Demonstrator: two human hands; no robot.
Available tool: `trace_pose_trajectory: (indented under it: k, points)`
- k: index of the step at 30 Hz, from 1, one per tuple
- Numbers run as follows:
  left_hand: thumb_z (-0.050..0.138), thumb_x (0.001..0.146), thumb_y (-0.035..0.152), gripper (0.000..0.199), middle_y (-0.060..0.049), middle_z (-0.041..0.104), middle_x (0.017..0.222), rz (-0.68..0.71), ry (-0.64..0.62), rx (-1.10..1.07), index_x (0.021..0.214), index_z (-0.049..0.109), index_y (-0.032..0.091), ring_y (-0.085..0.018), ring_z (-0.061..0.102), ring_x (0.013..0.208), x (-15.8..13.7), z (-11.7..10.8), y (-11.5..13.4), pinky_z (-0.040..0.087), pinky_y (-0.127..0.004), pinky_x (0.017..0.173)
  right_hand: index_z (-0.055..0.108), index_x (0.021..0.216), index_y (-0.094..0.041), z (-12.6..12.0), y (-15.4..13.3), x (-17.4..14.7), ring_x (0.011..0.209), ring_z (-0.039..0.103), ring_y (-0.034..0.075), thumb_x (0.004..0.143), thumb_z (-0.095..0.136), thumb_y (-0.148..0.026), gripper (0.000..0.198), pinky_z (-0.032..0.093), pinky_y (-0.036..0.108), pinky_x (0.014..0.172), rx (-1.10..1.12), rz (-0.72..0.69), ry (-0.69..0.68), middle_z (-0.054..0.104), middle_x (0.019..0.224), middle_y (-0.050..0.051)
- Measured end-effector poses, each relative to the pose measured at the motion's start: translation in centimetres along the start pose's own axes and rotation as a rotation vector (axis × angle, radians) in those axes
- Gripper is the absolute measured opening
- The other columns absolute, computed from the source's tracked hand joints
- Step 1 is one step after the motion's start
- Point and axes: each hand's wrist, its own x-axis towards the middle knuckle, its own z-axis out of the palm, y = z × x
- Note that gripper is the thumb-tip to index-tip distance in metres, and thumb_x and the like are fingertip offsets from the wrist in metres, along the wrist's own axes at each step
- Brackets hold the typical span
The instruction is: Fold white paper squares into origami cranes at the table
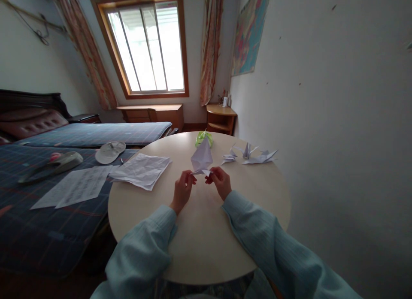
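A partly folded white paper figure (202,156) is held up over the round table, its broad pointed flap upward and two narrow ends spread out low. My left hand (184,188) pinches the lower left end between thumb and fingers. On the other side, my right hand (220,181) is closed on the lower right end. Several folded paper cranes (247,152) stand on the table to the right of my hands. Behind the held figure, and partly hidden by it, lies a bright green crinkled thing (210,139) whose kind I cannot make out.
A stack of creased white paper (140,171) lies at the left of the round table (206,239). Beyond it, a bed (71,221) carries printed sheets (72,187) and a white cap (110,152). A wall (337,140) rises close on the right.
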Motion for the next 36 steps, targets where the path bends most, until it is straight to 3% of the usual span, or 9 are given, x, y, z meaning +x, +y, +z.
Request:
trace_pose_trajectory:
  k: [5, 11, 18, 25, 36]
  points:
    - [0.045, 0.078, 0.025, 0.010, 0.000, 0.060, 0.068, 0.031, 0.028, 0.011, 0.085, 0.044, 0.018, -0.011, 0.059, 0.061, 0.1, 0.1, -0.2, 0.045, -0.022, 0.056, 0.049, 0.071, -0.017, 0.1, -0.1, -0.1, 0.044, 0.056, 0.010, 0.067, 0.057, -0.037, 0.022, 0.045, 0.022, 0.044, 0.014, 0.025, -0.066, 0.059, 0.053, -0.003]
    - [0.057, 0.069, 0.024, 0.024, 0.002, 0.057, 0.065, 0.060, 0.095, 0.099, 0.088, 0.042, 0.019, -0.011, 0.056, 0.058, 0.2, 0.3, -0.9, 0.044, -0.022, 0.054, 0.049, 0.071, -0.016, 0.2, 0.1, -0.3, 0.043, 0.057, 0.010, 0.067, 0.059, -0.038, 0.024, 0.045, 0.022, 0.043, 0.013, 0.094, -0.199, 0.059, 0.052, -0.003]
    - [0.058, 0.066, 0.022, 0.023, 0.005, 0.053, 0.059, 0.004, 0.148, 0.117, 0.082, 0.042, 0.019, -0.010, 0.052, 0.053, 0.2, 0.0, -0.7, 0.042, -0.021, 0.053, 0.049, 0.071, -0.015, 0.3, 0.1, -0.4, 0.043, 0.057, 0.010, 0.065, 0.061, -0.040, 0.028, 0.045, 0.020, 0.042, 0.043, 0.180, -0.339, 0.060, 0.052, -0.002]
    - [0.060, 0.063, 0.022, 0.027, 0.005, 0.054, 0.060, -0.050, 0.124, 0.119, 0.083, 0.042, 0.020, -0.010, 0.053, 0.055, 0.3, -0.1, -0.9, 0.042, -0.021, 0.054, 0.051, 0.070, -0.013, 0.4, 0.3, -0.5, 0.042, 0.057, 0.011, 0.060, 0.065, -0.040, 0.031, 0.046, 0.021, 0.042, 0.067, 0.242, -0.439, 0.061, 0.051, -0.001]
    - [0.059, 0.069, 0.028, 0.028, 0.004, 0.057, 0.066, 0.159, 0.095, 0.316, 0.093, 0.046, 0.020, -0.010, 0.053, 0.057, 0.2, -0.9, -0.6, 0.041, -0.021, 0.056, 0.056, 0.071, -0.011, 0.2, 0.0, -0.2, 0.043, 0.058, 0.012, 0.059, 0.065, -0.042, 0.034, 0.047, 0.022, 0.043, 0.117, 0.332, -0.507, 0.062, 0.053, 0.002]
